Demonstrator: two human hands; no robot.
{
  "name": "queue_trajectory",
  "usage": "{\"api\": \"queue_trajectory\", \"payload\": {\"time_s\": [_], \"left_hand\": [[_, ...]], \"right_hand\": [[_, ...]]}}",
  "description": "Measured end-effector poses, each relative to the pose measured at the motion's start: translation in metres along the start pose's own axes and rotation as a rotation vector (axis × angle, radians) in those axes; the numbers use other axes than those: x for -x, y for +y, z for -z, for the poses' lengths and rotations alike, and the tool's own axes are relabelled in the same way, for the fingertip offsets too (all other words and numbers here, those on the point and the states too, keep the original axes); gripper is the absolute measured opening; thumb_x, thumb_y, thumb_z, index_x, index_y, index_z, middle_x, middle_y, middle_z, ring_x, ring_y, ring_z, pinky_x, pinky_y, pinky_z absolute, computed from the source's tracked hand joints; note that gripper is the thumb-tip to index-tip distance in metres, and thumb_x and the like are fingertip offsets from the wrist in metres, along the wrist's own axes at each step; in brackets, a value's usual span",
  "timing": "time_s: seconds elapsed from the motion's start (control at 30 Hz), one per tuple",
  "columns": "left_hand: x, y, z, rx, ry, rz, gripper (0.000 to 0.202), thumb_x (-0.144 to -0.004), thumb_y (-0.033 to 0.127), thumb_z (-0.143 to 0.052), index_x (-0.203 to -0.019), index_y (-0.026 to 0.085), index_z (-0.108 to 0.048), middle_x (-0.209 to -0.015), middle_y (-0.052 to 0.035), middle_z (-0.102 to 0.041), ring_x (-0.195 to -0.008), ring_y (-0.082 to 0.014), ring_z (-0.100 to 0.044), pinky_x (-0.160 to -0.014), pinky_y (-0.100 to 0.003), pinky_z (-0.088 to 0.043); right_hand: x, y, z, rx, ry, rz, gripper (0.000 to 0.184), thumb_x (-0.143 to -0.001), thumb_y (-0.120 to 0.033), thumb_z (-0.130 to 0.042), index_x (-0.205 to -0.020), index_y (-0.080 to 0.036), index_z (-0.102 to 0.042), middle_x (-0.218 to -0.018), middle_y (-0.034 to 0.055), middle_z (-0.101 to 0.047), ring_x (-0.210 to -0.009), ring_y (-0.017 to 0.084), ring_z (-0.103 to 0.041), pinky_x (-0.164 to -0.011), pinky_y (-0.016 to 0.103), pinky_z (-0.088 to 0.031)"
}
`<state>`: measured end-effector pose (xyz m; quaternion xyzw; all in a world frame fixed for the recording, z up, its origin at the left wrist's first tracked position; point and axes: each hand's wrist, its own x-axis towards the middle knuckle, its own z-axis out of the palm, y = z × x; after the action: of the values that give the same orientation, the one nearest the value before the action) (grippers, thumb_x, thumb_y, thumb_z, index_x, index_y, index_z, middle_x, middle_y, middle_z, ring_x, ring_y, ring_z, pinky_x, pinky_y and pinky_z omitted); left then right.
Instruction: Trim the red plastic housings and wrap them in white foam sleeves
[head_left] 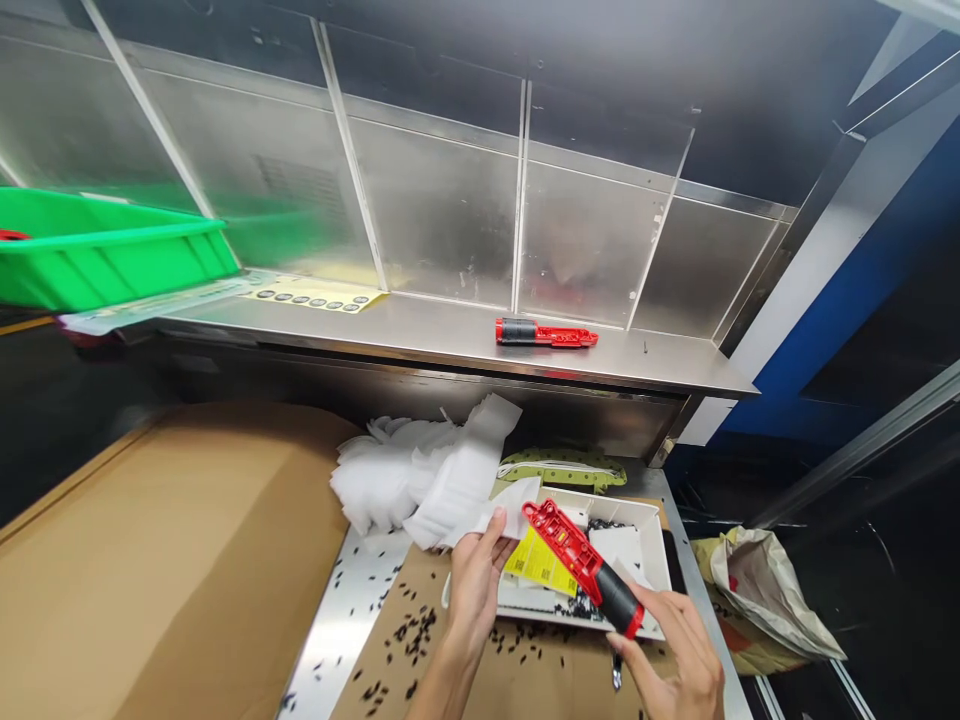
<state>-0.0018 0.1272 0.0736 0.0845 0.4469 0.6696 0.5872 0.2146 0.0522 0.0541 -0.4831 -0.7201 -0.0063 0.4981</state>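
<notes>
My left hand (472,580) pinches a thin white foam sleeve (519,508) between thumb and fingers. In my right hand (679,650) is a red and black tool handle (581,565), gripped by its black cylindrical end. Its red end, with a moulded open interior, tilts up and left, close to the foam. Below the handle lies a white tray (651,518) with a yellow label sheet (541,562) and many small black pieces. A pile of white foam sleeves (390,475) rests behind my left hand. Another red and black tool handle (546,333) lies on the metal shelf.
The metal shelf (442,325) also bears a sticker sheet (319,296) and, at its left end, a green bin (112,255). A large cardboard box (165,560) stands left. Small black pieces (412,635) litter the worktop. An open bag (772,600) is at right.
</notes>
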Motion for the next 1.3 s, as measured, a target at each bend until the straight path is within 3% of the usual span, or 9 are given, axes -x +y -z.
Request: {"api": "queue_trajectory", "payload": {"time_s": [0.13,0.27,0.33,0.57,0.73,1.0,1.1,1.2,1.3], "left_hand": [[0.003,0.0,0.0,-0.006,-0.098,-0.002,0.015,-0.082,0.019,-0.072,-0.091,0.008,-0.069,-0.075,-0.0046,-0.075,-0.065,-0.0122,-0.069,-0.064,-0.021,-0.057],[0.006,0.0,0.002,0.034,-0.161,0.005,0.049,-0.052,0.04,-0.091,-0.087,0.015,-0.069,-0.081,-0.0047,-0.077,-0.073,-0.0173,-0.071,-0.063,-0.021,-0.058],[0.008,-0.001,0.004,0.043,-0.19,0.015,0.058,-0.046,0.043,-0.093,-0.092,0.017,-0.068,-0.084,-0.0038,-0.078,-0.077,-0.0189,-0.072,-0.067,-0.022,-0.058],[0.018,-0.013,0.007,0.016,-0.299,0.041,0.066,-0.051,0.044,-0.091,-0.107,0.018,-0.065,-0.1,-0.0083,-0.077,-0.1,-0.0269,-0.069,-0.088,-0.035,-0.056],[0.024,-0.026,0.015,-0.01,-0.343,0.059,0.058,-0.049,0.036,-0.093,-0.097,0.016,-0.069,-0.099,-0.0103,-0.076,-0.108,-0.0285,-0.066,-0.09,-0.032,-0.053],[0.05,-0.046,0.015,0.004,-0.478,0.173,0.056,-0.045,0.037,-0.095,-0.092,0.018,-0.073,-0.103,-0.0121,-0.075,-0.114,-0.0362,-0.061,-0.102,-0.045,-0.044],[0.061,-0.046,0.02,0.013,-0.552,0.29,0.068,-0.036,0.032,-0.097,-0.097,0.013,-0.073,-0.099,-0.0167,-0.075,-0.114,-0.0393,-0.06,-0.104,-0.048,-0.041],[0.066,-0.043,0.03,0.094,-0.579,0.426,0.081,-0.041,0.05,-0.093,-0.106,0.008,-0.071,-0.105,-0.0207,-0.073,-0.109,-0.0386,-0.063,-0.099,-0.048,-0.045],[0.068,-0.039,0.041,0.26,-0.524,0.497,0.075,-0.059,0.068,-0.076,-0.111,0.014,-0.07,-0.116,-0.0148,-0.071,-0.108,-0.0297,-0.064,-0.088,-0.036,-0.051]], "right_hand": [[0.002,0.0,-0.007,-0.043,-0.015,-0.025,0.031,-0.087,-0.035,-0.066,-0.117,-0.024,-0.063,-0.097,0.0047,-0.073,-0.083,0.021,-0.062,-0.075,0.033,-0.052],[0.005,0.001,-0.009,-0.084,-0.025,-0.108,0.031,-0.087,-0.041,-0.065,-0.113,-0.024,-0.065,-0.093,0.0048,-0.072,-0.083,0.021,-0.064,-0.073,0.031,-0.052],[0.004,0.0,-0.009,-0.099,-0.022,-0.158,0.034,-0.087,-0.044,-0.064,-0.114,-0.022,-0.065,-0.095,0.0068,-0.071,-0.083,0.021,-0.066,-0.074,0.031,-0.053],[-0.016,-0.013,-0.006,-0.104,0.006,-0.001,0.029,-0.087,-0.029,-0.066,-0.115,-0.022,-0.062,-0.096,0.0071,-0.072,-0.085,0.021,-0.066,-0.073,0.033,-0.055],[-0.03,-0.016,-0.002,0.088,-0.016,0.203,0.036,-0.082,-0.03,-0.072,-0.115,-0.022,-0.062,-0.116,0.0117,-0.069,-0.104,0.028,-0.064,-0.083,0.043,-0.057],[-0.028,-0.016,-0.009,0.108,-0.053,0.133,0.029,-0.085,-0.038,-0.066,-0.11,-0.022,-0.065,-0.123,0.012,-0.066,-0.129,0.034,-0.048,-0.089,0.049,-0.055],[-0.026,-0.014,-0.012,0.053,-0.108,0.137,0.031,-0.086,-0.035,-0.066,-0.114,-0.023,-0.062,-0.117,0.0087,-0.07,-0.13,0.033,-0.05,-0.09,0.048,-0.056],[-0.024,-0.015,-0.015,0.027,-0.132,0.175,0.032,-0.085,-0.036,-0.067,-0.114,-0.023,-0.062,-0.108,0.0074,-0.073,-0.119,0.034,-0.06,-0.089,0.051,-0.055],[-0.023,-0.021,-0.018,0.004,-0.158,0.239,0.036,-0.082,-0.042,-0.07,-0.112,-0.024,-0.062,-0.104,0.0081,-0.074,-0.111,0.035,-0.064,-0.089,0.055,-0.054]]}}
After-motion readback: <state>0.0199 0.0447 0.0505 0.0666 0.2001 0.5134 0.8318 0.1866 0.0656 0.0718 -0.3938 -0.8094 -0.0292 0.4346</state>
